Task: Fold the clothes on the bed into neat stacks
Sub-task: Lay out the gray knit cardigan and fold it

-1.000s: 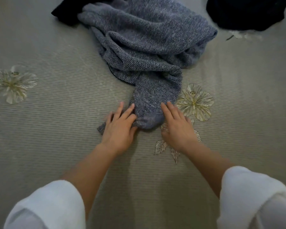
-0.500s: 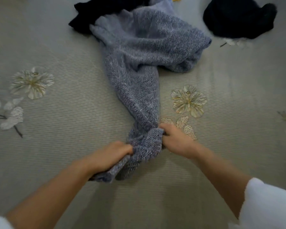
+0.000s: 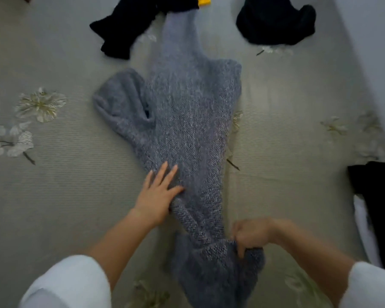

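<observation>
Grey knit sweater (image 3: 187,121) lies stretched lengthwise mid-bed (image 3: 65,185), unfolded. Left hand (image 3: 158,194) presses flat on it, fingers straight; right hand (image 3: 251,235) pinches its near hem. Step: spreading. Next probably needs sleeves flattened.

Grey garment (image 3: 187,121): coarse marled knit cloth is noted; matt, rough and nubbly.
Bed cover (image 3: 65,185): finely ribbed woven cloth is recorded; matt.
Flower motifs (image 3: 40,104): a faint sheen is observed, as of stitched thread.
Far-left black garment (image 3: 129,23): soft, fuzzy cloth is noted; matt.
Sleeves (image 3: 69,283): smooth white cloth is recorded; matt.
</observation>
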`<control>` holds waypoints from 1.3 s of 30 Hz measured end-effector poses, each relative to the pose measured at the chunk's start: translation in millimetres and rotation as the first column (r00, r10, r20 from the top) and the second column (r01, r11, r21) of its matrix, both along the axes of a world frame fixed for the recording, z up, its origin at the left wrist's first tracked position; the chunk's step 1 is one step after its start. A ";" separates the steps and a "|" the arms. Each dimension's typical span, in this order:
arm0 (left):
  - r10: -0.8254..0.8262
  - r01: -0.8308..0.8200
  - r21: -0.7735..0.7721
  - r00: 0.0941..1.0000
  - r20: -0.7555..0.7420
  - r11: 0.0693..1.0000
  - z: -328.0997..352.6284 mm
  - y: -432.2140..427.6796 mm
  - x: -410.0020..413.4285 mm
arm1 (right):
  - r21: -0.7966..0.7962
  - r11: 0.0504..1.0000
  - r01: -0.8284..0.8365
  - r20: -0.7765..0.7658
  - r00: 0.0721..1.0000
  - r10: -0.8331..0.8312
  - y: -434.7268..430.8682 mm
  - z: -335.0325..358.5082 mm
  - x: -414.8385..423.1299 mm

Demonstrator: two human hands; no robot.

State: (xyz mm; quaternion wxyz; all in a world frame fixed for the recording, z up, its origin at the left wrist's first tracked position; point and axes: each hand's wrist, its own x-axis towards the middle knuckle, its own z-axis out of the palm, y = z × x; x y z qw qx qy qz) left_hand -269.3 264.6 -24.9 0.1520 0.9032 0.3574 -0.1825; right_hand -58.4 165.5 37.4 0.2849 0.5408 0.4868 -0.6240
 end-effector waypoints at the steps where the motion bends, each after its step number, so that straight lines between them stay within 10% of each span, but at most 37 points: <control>1: -0.006 0.008 -0.081 1.000 0.015 0.997 -4.7 -9.4 3.5 | -0.023 0.992 -0.124 0.007 0.992 0.124 -8.8 -3.8 3.1; 5: 0.073 -0.037 -0.470 0.996 0.058 0.882 -2.0 -47.6 20.3 | -0.163 0.894 -0.417 0.132 0.889 0.439 -40.6 -19.3 15.6; 11: 0.274 -0.153 -0.820 0.962 0.005 0.552 4.4 -78.5 7.8 | -0.072 0.967 -0.244 0.368 0.894 0.254 -51.8 -21.2 33.8; 14: 0.798 -0.521 -0.740 0.602 0.036 0.426 -15.0 -82.5 -22.2 | 0.297 0.954 -0.029 0.349 0.934 -0.080 -24.7 -18.1 30.7; 17: 0.978 -0.899 -0.389 0.168 0.125 0.204 -33.5 -81.4 -52.4 | 0.591 0.806 0.018 0.233 0.953 -0.192 24.7 -15.4 7.8; 20: 0.897 -0.627 -0.644 -0.260 -0.358 -0.439 -35.6 -79.5 -59.0 | 0.777 0.626 0.062 0.084 0.976 -0.201 82.5 -15.7 -34.0; 22: 0.783 -0.374 -0.690 -0.231 -0.578 -0.620 -29.5 -83.8 -52.9 | 0.846 0.532 0.015 0.070 0.988 -0.140 120.5 -24.8 -63.0; 28: 0.706 -0.120 -0.705 -0.276 -0.653 -0.699 -36.2 -98.7 -42.9 | 0.798 0.435 -0.417 0.364 0.909 0.203 200.7 -51.4 -117.7; 34: 0.656 0.000 -0.705 -0.367 -0.660 -0.710 -38.3 -101.6 -53.6 | 0.366 0.146 -0.919 0.717 0.379 0.585 203.3 -60.5 -117.1; 39: 0.765 -0.151 -0.764 -0.302 -0.568 -0.627 -13.0 -92.9 -71.6 | 0.536 0.215 -0.816 0.651 0.562 0.510 152.9 -31.8 -96.1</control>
